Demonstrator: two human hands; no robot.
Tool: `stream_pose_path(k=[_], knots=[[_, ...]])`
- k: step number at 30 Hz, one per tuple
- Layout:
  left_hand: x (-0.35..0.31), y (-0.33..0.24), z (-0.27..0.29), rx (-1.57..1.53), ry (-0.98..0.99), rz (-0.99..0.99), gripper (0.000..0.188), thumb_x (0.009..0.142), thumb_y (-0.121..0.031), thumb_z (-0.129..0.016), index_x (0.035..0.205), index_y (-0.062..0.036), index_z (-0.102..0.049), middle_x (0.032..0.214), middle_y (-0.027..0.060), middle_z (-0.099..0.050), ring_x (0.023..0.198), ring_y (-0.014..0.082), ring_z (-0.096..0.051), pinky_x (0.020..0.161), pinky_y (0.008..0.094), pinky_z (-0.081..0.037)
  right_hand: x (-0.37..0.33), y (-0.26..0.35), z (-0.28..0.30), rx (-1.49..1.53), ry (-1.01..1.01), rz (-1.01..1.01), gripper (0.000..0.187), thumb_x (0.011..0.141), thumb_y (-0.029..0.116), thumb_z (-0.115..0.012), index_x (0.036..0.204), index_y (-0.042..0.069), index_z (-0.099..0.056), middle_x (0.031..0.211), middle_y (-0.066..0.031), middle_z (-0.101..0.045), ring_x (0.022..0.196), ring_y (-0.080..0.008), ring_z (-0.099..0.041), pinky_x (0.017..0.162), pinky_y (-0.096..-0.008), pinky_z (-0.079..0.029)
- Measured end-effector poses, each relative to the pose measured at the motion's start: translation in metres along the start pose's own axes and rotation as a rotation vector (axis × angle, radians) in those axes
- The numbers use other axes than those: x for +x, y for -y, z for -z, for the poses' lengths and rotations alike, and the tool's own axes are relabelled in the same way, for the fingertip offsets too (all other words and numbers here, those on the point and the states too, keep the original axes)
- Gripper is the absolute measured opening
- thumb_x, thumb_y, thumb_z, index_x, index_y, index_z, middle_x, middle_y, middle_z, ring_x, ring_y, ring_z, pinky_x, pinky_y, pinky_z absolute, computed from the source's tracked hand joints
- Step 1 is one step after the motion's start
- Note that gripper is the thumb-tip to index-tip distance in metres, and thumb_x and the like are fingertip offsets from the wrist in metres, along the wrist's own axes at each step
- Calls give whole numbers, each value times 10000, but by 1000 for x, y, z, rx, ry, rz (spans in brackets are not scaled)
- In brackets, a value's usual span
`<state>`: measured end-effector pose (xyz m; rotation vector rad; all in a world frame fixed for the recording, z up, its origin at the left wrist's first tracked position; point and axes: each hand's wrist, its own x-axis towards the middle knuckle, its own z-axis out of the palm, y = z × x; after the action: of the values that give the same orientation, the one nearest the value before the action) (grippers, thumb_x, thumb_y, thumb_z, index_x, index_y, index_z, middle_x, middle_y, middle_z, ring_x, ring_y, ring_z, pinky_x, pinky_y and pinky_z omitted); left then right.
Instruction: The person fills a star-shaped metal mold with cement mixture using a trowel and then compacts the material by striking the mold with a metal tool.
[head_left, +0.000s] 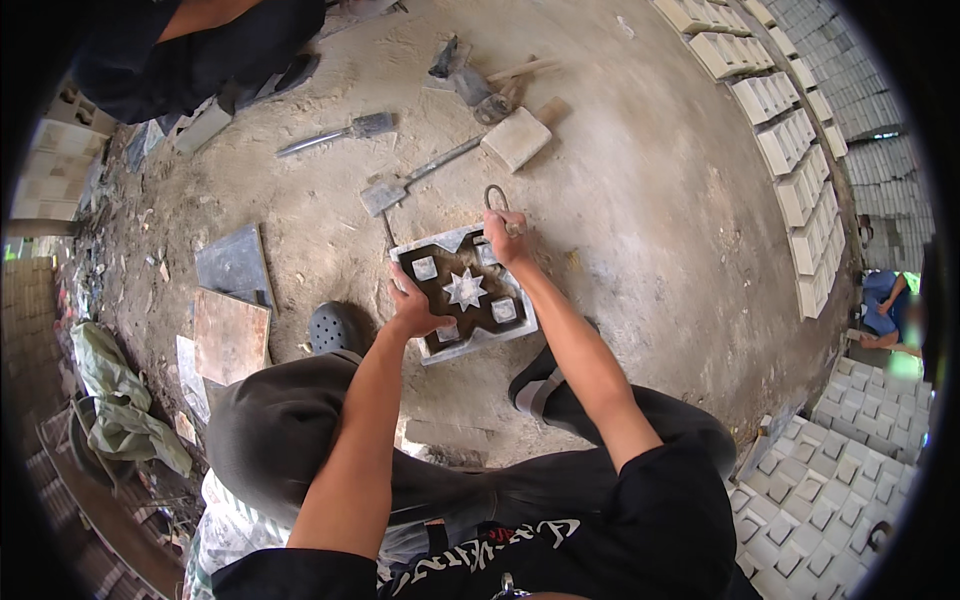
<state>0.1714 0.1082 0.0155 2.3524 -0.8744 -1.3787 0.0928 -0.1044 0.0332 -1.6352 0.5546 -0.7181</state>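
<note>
A square grey mould (440,240) rests on the ground between my feet. Inside its frame a star-shaped core (465,290) stands in the middle, with small square blocks toward the corners. My left hand (412,308) grips the left side, its thumb over the near left block and its fingers along the outer edge. At the far right corner my right hand (507,237) is closed on the mould, just below a bent metal loop (495,195). What its fingertips press on is partly hidden. A thin rod (388,232) sticks up by the far left corner.
Beyond the mould lie a flat-bladed tool (383,194), a pale block (517,139) and another flat-ended tool (372,124). Boards (232,330) lie at left. Rows of cast blocks (815,240) stand at right. A person in dark clothes (230,50) is at far left, another (882,305) at far right.
</note>
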Motion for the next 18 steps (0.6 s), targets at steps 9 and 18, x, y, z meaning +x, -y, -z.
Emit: stream_pose_path(k=[9, 18], knots=[[-1, 3, -1, -17, -16, -21, 1588, 549, -504, -879, 1270, 105, 399, 1419, 391, 266, 1362, 562, 23, 1149, 507, -144, 3, 10, 3, -189, -41, -74, 372, 887, 188, -487, 568, 5, -428, 507, 9, -420, 526, -60, -409, 470, -296, -298], [-2, 5, -2, -9, -65, 14, 1582, 541, -456, -899, 1295, 93, 379, 1414, 444, 169, 1358, 575, -57, 1129, 454, -247, -12, 6, -2, 160, -105, -122, 381, 896, 177, -484, 551, 27, -423, 527, 23, -423, 501, -70, -374, 476, -293, -293]])
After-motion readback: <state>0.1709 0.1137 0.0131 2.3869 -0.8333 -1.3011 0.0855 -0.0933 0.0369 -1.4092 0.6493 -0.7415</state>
